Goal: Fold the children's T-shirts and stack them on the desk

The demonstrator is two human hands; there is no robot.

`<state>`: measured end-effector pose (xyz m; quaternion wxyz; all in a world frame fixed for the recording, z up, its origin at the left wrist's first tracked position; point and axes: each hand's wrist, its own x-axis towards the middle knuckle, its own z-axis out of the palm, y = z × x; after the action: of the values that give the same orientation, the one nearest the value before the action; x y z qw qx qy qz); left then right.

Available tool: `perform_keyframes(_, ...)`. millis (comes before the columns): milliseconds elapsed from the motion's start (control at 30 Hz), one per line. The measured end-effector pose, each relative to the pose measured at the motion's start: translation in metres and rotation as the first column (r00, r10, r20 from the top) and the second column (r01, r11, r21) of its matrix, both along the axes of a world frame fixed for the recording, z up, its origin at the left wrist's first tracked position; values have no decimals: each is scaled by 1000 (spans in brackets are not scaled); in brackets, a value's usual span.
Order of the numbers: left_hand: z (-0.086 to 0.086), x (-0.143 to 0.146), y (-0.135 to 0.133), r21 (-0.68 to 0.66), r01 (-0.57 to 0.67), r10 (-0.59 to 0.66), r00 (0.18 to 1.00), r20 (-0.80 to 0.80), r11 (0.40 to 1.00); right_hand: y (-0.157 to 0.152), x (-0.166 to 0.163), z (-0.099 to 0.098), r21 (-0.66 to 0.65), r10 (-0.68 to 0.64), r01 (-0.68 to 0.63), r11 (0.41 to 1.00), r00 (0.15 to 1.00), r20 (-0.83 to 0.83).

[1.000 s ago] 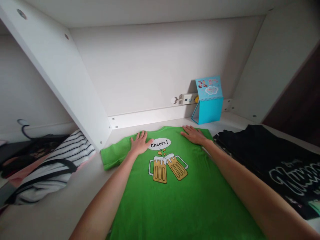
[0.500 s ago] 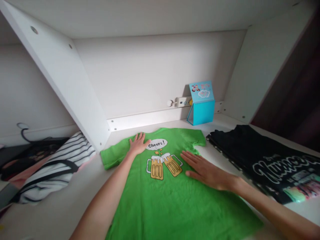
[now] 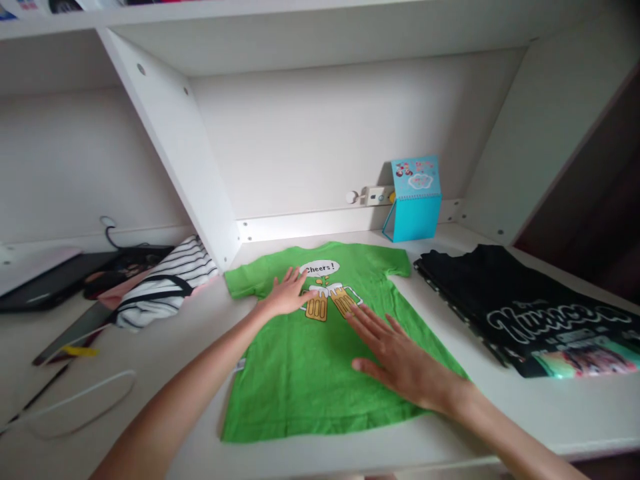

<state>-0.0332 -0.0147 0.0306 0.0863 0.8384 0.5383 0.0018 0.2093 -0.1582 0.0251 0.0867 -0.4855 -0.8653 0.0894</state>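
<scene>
Two hands lie flat with fingers spread on a green shirt (image 3: 310, 380), gripping nothing: the left hand (image 3: 287, 297) rests by the beer-mug print (image 3: 334, 301), and the right hand (image 3: 395, 357) lies lower, toward the hem. The green shirt lies face up on the white bench (image 3: 525, 410), between a striped cloth (image 3: 170, 283) on the left and a black shirt (image 3: 520, 303) on the right, with a blue calendar (image 3: 414, 200) standing behind.

Left hand (image 3: 287, 297) and right hand (image 3: 400, 363) lie on the T-shirt (image 3: 300, 380); second shirt (image 3: 500, 293) right of right hand; bundled garment (image 3: 165, 287) left of left hand; calendar (image 3: 415, 200) behind both.
</scene>
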Motion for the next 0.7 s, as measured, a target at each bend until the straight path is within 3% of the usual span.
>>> perform_keyframes(67,-4,-2,-18,5,-11,11,1000,-9,1000,-15,-15,-2,-30,71,-73,997,997,-39)
perform_keyframes(167,-10,-9,-26,43,-59,59,998,-15,997,-26,-14,-6,-70,54,-56,996,998,-37)
perform_keyframes(333,-9,-36,-6,51,-201,202,979,-29,978,-28,12,-3,-177,83,-84,981,996,-9)
perform_keyframes(467,-5,-69,13,25,-308,308,951,-18,951,-29,20,0,-171,96,-100,980,995,-30)
perform_keyframes(567,-5,-90,21,23,-342,342,940,5,939,-26,23,10,-198,107,-106,974,994,-7)
perform_keyframes(700,-7,-96,20,170,-465,448,885,128,869,9,22,35,-266,115,-107,958,993,16)
